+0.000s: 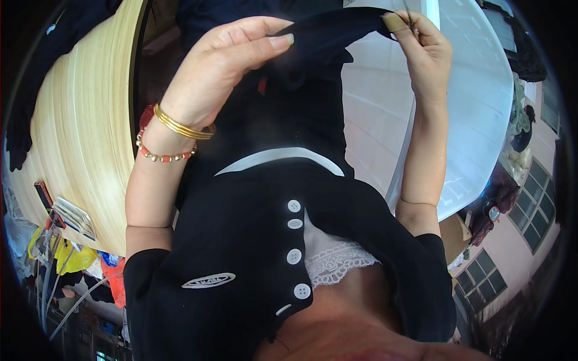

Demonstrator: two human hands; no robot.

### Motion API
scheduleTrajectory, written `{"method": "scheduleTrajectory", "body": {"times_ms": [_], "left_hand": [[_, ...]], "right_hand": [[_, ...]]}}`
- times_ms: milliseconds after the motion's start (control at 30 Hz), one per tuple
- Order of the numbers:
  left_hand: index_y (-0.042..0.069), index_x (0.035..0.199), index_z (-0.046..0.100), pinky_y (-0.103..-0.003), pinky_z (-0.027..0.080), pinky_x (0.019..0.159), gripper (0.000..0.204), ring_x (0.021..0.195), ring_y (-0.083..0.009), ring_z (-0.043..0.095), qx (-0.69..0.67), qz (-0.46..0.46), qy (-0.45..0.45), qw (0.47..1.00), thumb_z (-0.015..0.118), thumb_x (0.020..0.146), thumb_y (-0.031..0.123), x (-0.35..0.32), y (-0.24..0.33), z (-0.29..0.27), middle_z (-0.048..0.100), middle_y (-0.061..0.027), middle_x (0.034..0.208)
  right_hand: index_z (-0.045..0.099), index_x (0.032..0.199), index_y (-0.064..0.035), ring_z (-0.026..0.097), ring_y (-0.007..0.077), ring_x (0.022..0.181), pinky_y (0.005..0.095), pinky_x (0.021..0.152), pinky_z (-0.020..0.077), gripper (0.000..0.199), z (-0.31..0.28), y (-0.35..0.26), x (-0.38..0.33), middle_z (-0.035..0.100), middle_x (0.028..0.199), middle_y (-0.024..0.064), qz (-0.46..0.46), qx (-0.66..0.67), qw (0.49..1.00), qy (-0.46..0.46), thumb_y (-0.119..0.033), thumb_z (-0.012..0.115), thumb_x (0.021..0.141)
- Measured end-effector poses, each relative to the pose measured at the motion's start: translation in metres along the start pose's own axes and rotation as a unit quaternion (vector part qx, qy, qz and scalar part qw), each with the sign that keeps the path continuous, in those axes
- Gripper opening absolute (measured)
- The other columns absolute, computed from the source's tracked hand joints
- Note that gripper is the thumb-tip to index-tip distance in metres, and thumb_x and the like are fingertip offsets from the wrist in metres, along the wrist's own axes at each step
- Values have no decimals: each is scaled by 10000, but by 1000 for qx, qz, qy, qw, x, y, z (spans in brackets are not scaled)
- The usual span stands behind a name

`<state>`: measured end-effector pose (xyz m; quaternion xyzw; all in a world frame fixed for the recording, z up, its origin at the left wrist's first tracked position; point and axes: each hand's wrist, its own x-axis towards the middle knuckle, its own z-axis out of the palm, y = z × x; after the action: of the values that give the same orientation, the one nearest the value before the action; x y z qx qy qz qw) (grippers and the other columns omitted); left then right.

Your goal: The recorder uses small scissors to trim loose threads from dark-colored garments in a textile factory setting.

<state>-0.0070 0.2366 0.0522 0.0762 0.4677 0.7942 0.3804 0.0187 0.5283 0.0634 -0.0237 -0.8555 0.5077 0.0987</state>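
Note:
A piece of dark navy fabric (337,29) is stretched between my two hands at the top of the view, its upper edge curving in an arc. My left hand (226,57), with gold bangles (180,125) and a beaded bracelet (165,157) at the wrist, pinches the fabric's left end between thumb and fingers. At the right end, my right hand (426,54) grips the cloth; a tan wrap (394,23) covers its thumb tip. A thin dark strand shows by those fingers, too fine to identify. More dark cloth hangs below, blending with my dark clothes.
On the left stands a wood-grain table (84,114) with dark cloth (51,63) over its far left edge and a small pale bundle (73,218) nearer me. A white translucent plastic surface (469,114) lies to the right. Coloured bags (75,257) crowd the lower left.

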Motion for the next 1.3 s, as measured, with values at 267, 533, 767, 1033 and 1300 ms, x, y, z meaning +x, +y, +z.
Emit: {"method": "scheduleTrajectory", "body": {"times_ms": [267, 533, 767, 1033, 1300], "left_hand": [[33, 1167, 651, -201, 458, 875, 264, 943, -71, 617, 158, 23, 58, 985, 614, 933, 149, 7, -11, 4, 681, 6, 1006], [39, 1140, 671, -166, 408, 730, 251, 786, -8, 520, 72, 9, 54, 996, 634, 923, 160, 6, -12, 2, 661, 55, 929], [16, 1115, 676, -163, 416, 727, 223, 800, -7, 543, 64, 33, 45, 996, 609, 934, 128, 4, -9, 8, 670, 37, 920], [-3, 1131, 665, -175, 448, 824, 230, 889, -41, 603, 101, 54, 38, 993, 593, 941, 104, 2, -10, 13, 691, -4, 973], [7, 1142, 665, -179, 445, 831, 236, 894, -44, 603, 115, 54, 43, 991, 598, 937, 102, 2, -14, 15, 693, -2, 983]], "right_hand": [[603, 729, -32, 335, 13, 576, 207, 505, 250, 176, -2, -19, 3, 420, 627, -98, -13, -12, 1000, 6, -79, 680, 880], [647, 891, -18, 412, 28, 625, 215, 536, 325, 77, 17, -32, -6, 515, 742, -62, 34, 10, 996, -76, -52, 701, 848], [688, 1151, -97, 436, 73, 661, 229, 562, 328, 341, 30, -36, -14, 484, 744, -12, -206, -70, 957, -194, -80, 728, 812], [680, 1099, -43, 507, 143, 657, 274, 575, 397, 322, 30, -55, -15, 564, 762, 34, -186, -75, 962, -185, -60, 759, 787], [690, 1098, -60, 509, 192, 642, 297, 573, 403, 331, 27, -51, -17, 541, 716, 58, -217, -71, 957, -179, -81, 765, 777]]}}
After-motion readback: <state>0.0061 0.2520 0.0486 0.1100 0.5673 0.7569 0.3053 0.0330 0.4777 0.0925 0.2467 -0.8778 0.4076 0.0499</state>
